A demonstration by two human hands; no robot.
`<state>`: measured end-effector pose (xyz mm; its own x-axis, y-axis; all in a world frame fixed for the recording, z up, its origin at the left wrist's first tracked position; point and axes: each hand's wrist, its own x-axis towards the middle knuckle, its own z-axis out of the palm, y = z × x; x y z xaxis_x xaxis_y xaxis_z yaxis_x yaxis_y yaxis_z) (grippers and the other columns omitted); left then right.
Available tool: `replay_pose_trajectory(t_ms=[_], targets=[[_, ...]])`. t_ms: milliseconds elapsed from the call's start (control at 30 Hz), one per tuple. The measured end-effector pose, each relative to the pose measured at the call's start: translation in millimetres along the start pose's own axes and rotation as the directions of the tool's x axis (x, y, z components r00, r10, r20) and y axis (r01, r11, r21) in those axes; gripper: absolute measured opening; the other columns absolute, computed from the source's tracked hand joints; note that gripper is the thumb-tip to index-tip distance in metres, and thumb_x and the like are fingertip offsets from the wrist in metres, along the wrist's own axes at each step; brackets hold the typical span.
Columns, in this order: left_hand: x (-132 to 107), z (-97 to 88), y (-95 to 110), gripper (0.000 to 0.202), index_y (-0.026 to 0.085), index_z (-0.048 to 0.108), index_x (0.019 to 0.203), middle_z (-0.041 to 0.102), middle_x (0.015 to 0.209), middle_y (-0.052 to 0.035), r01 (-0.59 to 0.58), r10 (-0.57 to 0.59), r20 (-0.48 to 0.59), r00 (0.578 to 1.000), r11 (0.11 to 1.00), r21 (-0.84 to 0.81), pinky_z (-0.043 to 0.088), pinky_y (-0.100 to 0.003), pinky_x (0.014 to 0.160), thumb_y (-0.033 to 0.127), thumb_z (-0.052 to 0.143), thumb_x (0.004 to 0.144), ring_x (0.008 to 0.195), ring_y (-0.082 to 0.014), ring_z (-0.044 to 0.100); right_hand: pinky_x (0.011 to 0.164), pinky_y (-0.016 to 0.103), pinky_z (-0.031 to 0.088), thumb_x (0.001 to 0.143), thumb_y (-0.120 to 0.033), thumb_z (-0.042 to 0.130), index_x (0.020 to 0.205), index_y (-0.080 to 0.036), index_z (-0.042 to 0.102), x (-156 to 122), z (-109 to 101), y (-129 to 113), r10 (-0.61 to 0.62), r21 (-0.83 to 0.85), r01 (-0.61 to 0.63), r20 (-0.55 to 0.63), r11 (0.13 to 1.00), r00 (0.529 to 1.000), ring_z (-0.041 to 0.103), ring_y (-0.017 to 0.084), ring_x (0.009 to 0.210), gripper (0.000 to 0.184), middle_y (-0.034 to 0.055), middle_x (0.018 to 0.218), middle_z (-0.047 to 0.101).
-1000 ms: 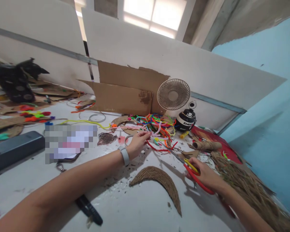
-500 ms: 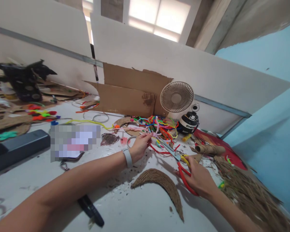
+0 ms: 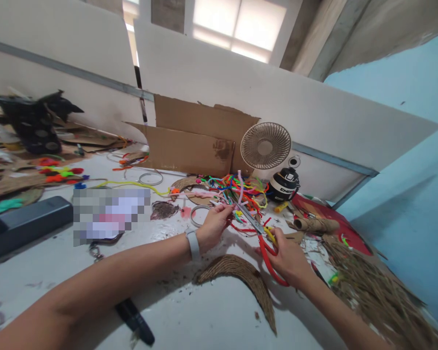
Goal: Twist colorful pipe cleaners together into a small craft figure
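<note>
My left hand [image 3: 213,226], a grey band on its wrist, pinches a pink pipe cleaner [image 3: 240,182] that stands up out of a tangle of coloured pipe cleaners [image 3: 237,188]. My right hand [image 3: 288,257] grips red and yellow scissors [image 3: 257,231] whose blades point up and left toward the pink pipe cleaner beside my left fingers. A curved brown woven piece [image 3: 243,277] lies on the white table [image 3: 204,316] below both hands.
A small fan [image 3: 265,145] and a black helmet [image 3: 283,184] stand behind the tangle, with cardboard sheets [image 3: 193,141] at the back. Dry straw [image 3: 379,291] is heaped at right. A black bar [image 3: 22,226], a black tool [image 3: 135,323] and a wire ring [image 3: 199,215] lie on the table.
My right hand has brought the scissors up and left from the table to the pink pipe cleaner. My left hand has lifted that pipe cleaner out of the tangle.
</note>
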<state>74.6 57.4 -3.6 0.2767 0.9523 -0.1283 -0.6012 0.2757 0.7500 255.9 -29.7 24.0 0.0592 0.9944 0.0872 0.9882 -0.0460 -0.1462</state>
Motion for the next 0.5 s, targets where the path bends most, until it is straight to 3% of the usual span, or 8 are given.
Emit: replay_pose_trajectory(t_ms=[133, 233, 367, 500], targets=[[1, -3.2, -1, 0.015, 0.016, 0.054, 0.065, 0.052, 0.062, 0.0032, 0.045, -0.044, 0.064, 0.997, 0.999, -0.013, 0.034, -0.018, 0.054, 0.026, 0.065, 0.067, 0.057, -0.0069, 0.047, 0.062, 0.028, 0.039, 0.077, -0.055, 0.046, 0.092, -0.021, 0.046, 4, 3, 3, -0.05, 0.248, 0.027, 0.087, 0.968, 0.995, 0.058, 0.022, 0.073, 0.037, 0.0044, 0.082, 0.062], [2, -6.3, -1, 0.021, 0.015, 0.055, 0.068, 0.052, 0.061, 0.0015, 0.156, -0.153, 0.14, 0.978, 0.988, -0.012, 0.033, -0.019, 0.05, 0.035, 0.061, 0.07, 0.054, -0.0081, 0.048, 0.061, 0.026, 0.04, 0.08, -0.051, 0.044, 0.085, -0.02, 0.047, 3, 4, 4, -0.116, 0.368, 0.072, 0.099, 0.927, 0.988, 0.055, 0.018, 0.07, 0.031, 0.003, 0.081, 0.061], [4, -9.4, -2, 0.019, 0.015, 0.054, 0.067, 0.051, 0.057, 0.0009, 0.25, -0.219, 0.334, 0.917, 0.967, -0.054, 0.034, -0.019, 0.047, 0.032, 0.052, 0.074, 0.05, -0.0084, 0.047, 0.057, 0.025, 0.039, 0.078, -0.047, 0.047, 0.079, -0.02, 0.047, 1, 1, 2, -0.115, 0.407, 0.052, 0.131, 0.912, 0.985, 0.052, 0.016, 0.065, 0.028, 0.0004, 0.073, 0.058], [4, -12.0, -3, 0.013, 0.014, 0.054, 0.066, 0.052, 0.058, 0.0009, 0.245, -0.211, 0.342, 0.916, 0.968, -0.06, 0.034, -0.019, 0.047, 0.025, 0.051, 0.072, 0.051, -0.0081, 0.048, 0.058, 0.026, 0.039, 0.076, -0.046, 0.049, 0.079, -0.02, 0.047, -1, 0, 4, -0.099, 0.373, 0.043, 0.133, 0.927, 0.986, 0.052, 0.017, 0.067, 0.026, 0.0009, 0.074, 0.058]])
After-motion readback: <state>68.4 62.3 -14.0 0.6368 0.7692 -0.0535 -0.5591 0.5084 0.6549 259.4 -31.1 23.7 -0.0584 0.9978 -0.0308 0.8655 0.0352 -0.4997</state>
